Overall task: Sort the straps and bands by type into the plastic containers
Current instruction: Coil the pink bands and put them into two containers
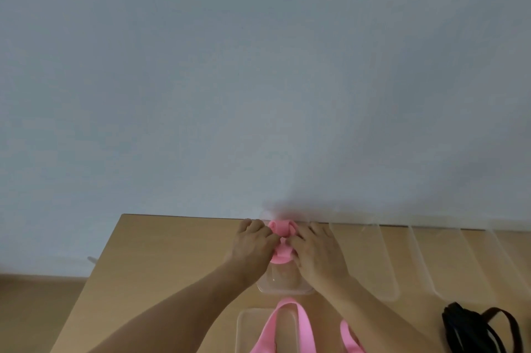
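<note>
Hands are both out at the far edge of the table (161, 260). The forearms reach in from the near edge and angle toward each other, so the knuckles nearly meet. Left hand (253, 240) has its fingers curled down, pinching one side of the pink band (280, 228). Right hand (314, 249) does the same from the other side, fingers bent in at the band's middle. So neither hand is loose: both grip that same band, backs of the hands facing up.

The band's bunched between them, with one loop poking out past the fingers toward the far edge. Another bit curls out below, right over the clear container (284, 283) sitting under the wrists.

Closer to the near edge there's a second container (244, 329) with a longer pink strap (306, 329) looped across it. Black straps (471, 329) are piled by the right near corner. More clear containers (373, 266) line the far edge to the right, kinda blurry.
</note>
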A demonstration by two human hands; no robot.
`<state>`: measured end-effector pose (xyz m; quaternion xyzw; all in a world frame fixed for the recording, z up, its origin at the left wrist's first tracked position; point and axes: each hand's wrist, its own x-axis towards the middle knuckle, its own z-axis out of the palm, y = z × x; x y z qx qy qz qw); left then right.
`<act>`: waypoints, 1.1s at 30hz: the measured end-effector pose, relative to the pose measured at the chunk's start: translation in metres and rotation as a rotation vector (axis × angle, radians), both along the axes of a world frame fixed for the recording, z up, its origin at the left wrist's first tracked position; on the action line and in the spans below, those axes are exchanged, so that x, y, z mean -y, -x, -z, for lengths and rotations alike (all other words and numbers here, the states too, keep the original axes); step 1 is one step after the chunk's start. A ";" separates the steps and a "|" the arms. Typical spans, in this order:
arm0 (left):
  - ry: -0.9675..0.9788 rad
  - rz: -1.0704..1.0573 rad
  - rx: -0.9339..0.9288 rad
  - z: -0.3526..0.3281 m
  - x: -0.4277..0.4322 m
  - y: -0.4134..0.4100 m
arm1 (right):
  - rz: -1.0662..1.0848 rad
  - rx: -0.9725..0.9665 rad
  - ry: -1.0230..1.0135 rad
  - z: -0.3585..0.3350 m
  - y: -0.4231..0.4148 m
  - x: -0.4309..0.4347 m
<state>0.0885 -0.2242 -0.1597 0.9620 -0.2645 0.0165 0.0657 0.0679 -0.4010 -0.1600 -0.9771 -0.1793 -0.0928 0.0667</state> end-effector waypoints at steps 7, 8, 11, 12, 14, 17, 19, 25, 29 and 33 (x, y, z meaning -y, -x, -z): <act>0.114 -0.061 0.076 0.003 0.001 0.005 | 0.045 0.063 -0.009 0.008 -0.002 0.002; 0.128 -0.069 0.073 0.005 0.000 0.007 | 0.053 0.067 -0.006 0.007 -0.003 0.003; 0.129 -0.078 0.032 0.003 -0.001 0.010 | 0.042 0.094 -0.004 0.007 -0.002 0.005; 0.122 -0.081 0.015 -0.001 -0.001 0.010 | 0.046 0.067 -0.008 0.005 -0.003 0.005; 0.101 -0.095 -0.011 -0.007 -0.001 0.007 | 0.059 0.019 -0.019 0.000 -0.004 0.004; 0.044 -0.085 -0.036 -0.010 -0.002 0.005 | 0.065 -0.043 -0.016 -0.006 -0.003 0.005; 0.033 -0.051 -0.067 -0.010 -0.002 0.006 | 0.063 -0.071 -0.007 -0.007 -0.002 0.006; 0.021 -0.034 -0.096 -0.025 -0.007 0.010 | 0.102 -0.132 -0.021 -0.020 0.004 0.002; -0.014 -0.068 -0.167 -0.042 -0.019 0.023 | 0.118 -0.138 -0.059 -0.035 0.019 -0.001; -0.027 -0.027 -0.194 -0.059 -0.035 0.049 | 0.142 -0.088 -0.179 -0.051 0.053 -0.013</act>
